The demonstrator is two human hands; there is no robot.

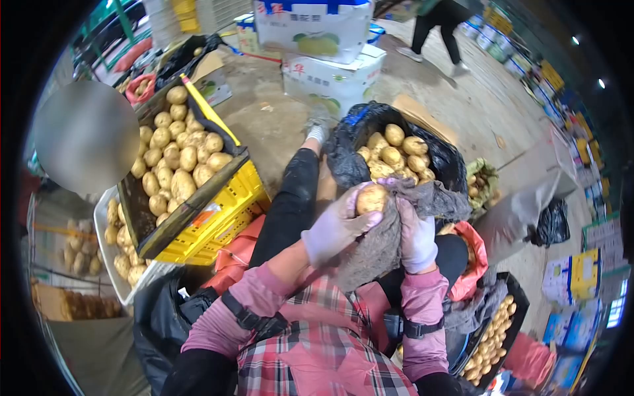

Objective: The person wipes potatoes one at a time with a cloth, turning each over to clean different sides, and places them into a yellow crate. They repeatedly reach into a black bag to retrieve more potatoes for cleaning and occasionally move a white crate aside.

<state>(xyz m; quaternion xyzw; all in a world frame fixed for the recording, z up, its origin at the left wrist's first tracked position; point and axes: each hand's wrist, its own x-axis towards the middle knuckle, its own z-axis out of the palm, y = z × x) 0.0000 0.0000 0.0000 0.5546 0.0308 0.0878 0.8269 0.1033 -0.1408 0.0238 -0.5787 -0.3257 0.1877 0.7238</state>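
My left hand (333, 228), in a pale lilac glove, is closed around a potato (372, 200) held up in front of my lap. A grey cloth (371, 254) hangs beside the potato, gripped by my gloved right hand (417, 237). Part of the cloth drapes over toward the right. Just beyond my hands stands a box lined with a black plastic bag (343, 155), with several potatoes (394, 152) inside it. To my left, more potatoes (187, 158) fill a wood-edged tray on a yellow crate (218, 228).
A white tub (105, 247) of potatoes sits at far left. Stacked cartons (330, 79) stand ahead, and a person (439, 30) is walking behind them. On the right are a red sack (470, 261) and a black crate (518, 297) of small potatoes.
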